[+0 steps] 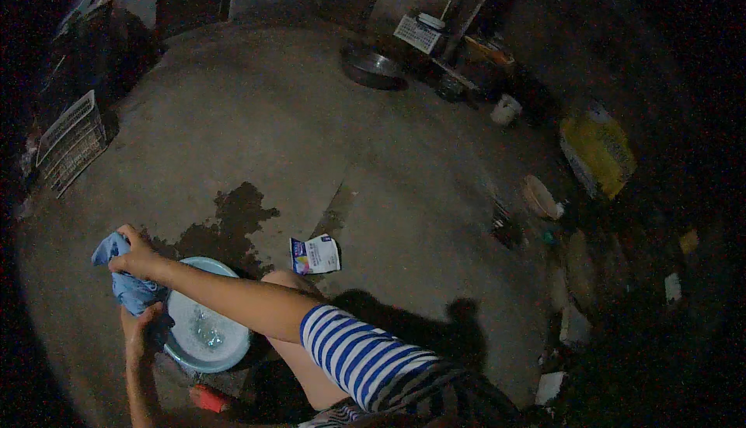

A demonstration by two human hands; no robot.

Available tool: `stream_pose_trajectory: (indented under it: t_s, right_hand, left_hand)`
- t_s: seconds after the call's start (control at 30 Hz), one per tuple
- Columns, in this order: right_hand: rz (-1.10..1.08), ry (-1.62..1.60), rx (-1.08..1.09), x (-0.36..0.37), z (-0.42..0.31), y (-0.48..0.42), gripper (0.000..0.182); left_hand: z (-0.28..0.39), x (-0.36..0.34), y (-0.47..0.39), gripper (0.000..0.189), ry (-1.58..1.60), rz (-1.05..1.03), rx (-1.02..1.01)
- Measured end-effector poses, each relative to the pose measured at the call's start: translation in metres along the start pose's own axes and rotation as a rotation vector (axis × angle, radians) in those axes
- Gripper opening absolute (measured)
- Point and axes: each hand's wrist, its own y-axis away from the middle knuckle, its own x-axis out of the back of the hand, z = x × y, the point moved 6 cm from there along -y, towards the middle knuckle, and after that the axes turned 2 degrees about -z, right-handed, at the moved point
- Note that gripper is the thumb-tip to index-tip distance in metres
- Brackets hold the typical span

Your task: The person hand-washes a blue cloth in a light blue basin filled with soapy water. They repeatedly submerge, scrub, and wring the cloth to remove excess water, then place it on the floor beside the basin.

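A wet-looking blue cloth is bunched between both hands, at the left of a light blue basin. My right hand grips its upper part, with the forearm reaching across the basin. Lower down, my left hand holds the cloth's bottom end near the basin's rim. Whitish, sudsy water stands in the basin. A white and blue packet with writing lies on the concrete floor beside my knee.
A dark wet patch spreads behind the basin. Close to its near side lies a red object. A plastic crate stands far left, a metal basin at the back, and a yellow container at right.
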Motion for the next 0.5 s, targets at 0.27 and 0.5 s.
stream_pose_trajectory:
  t_s: [0.27,0.5]
  right_hand:
    - [0.092,0.082,-0.030,-0.014,0.009,-0.007,0.070]
    - [0.123,0.130,-0.003,-0.023,-0.003,-0.007,0.072]
  left_hand:
    - [-0.035,0.027,-0.014,0.060,0.055,-0.060,0.077]
    - [-0.014,0.021,-0.001,0.062,0.023,-0.041,0.067]
